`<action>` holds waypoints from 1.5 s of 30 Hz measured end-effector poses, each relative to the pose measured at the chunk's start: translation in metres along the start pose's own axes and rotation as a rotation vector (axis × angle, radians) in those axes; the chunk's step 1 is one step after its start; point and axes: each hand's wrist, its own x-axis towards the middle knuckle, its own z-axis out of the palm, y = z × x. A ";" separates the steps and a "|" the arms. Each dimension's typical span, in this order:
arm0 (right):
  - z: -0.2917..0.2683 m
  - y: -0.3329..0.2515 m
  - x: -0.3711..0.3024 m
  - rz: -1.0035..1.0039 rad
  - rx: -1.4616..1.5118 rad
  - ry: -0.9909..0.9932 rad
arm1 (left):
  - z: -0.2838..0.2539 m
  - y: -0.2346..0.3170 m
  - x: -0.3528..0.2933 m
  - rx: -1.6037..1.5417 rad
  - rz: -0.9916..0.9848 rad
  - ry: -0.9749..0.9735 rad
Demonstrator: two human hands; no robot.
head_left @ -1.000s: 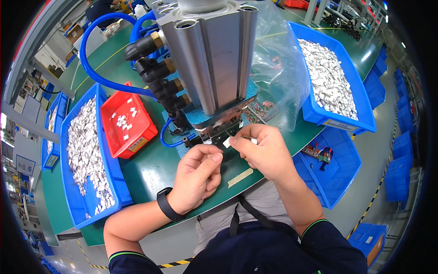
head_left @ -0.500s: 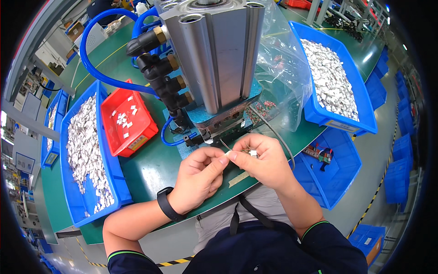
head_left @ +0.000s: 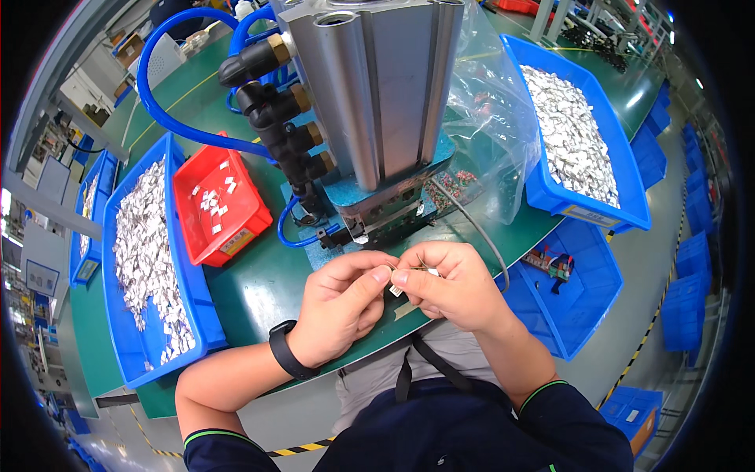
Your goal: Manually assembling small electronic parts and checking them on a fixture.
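In front of the machine, both hands meet with their fingertips nearly touching. My left hand [head_left: 343, 305] is closed in a pinch, thumb against forefinger, at the thin leads of a small white block-shaped part [head_left: 395, 290]. That part hangs just under the fingertips, between the two hands. My right hand [head_left: 460, 289] pinches from the other side and also keeps another small white leaded part [head_left: 432, 272] among its curled fingers. Most of the leads are hidden by the fingers. Behind the hands stands a press-like machine with a metal cylinder [head_left: 377, 94].
On the left are a blue bin [head_left: 206, 318] of white leaded parts and a red tray [head_left: 250, 216] holding several. Another filled blue bin [head_left: 543, 193] stands right, beside a clear plastic bag [head_left: 503, 157]. Blue air hoses [head_left: 169, 118] and a grey cable [head_left: 472, 224] run by the machine.
A white part now shows hanging below the joined fingertips; before, a lead stuck up there toward the machine. Both hands have turned slightly and stay in nearly the same place.
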 end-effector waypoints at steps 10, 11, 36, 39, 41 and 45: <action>0.002 0.002 0.000 0.086 0.159 -0.063 | -0.003 -0.003 0.000 0.002 0.039 0.006; 0.002 0.002 0.000 0.087 0.159 -0.063 | -0.003 -0.004 0.001 0.016 0.053 0.013; 0.035 0.038 -0.033 -0.039 -0.056 0.133 | 0.004 0.004 0.000 -0.488 -0.121 0.105; 0.037 0.041 -0.031 -0.004 -0.092 0.176 | 0.003 0.003 0.002 -0.514 -0.098 0.088; 0.034 0.037 -0.030 -0.002 -0.135 0.179 | 0.002 0.002 0.003 -0.520 -0.082 0.085; 0.011 0.019 -0.030 0.080 0.122 0.159 | 0.002 0.001 0.000 -0.424 0.022 0.101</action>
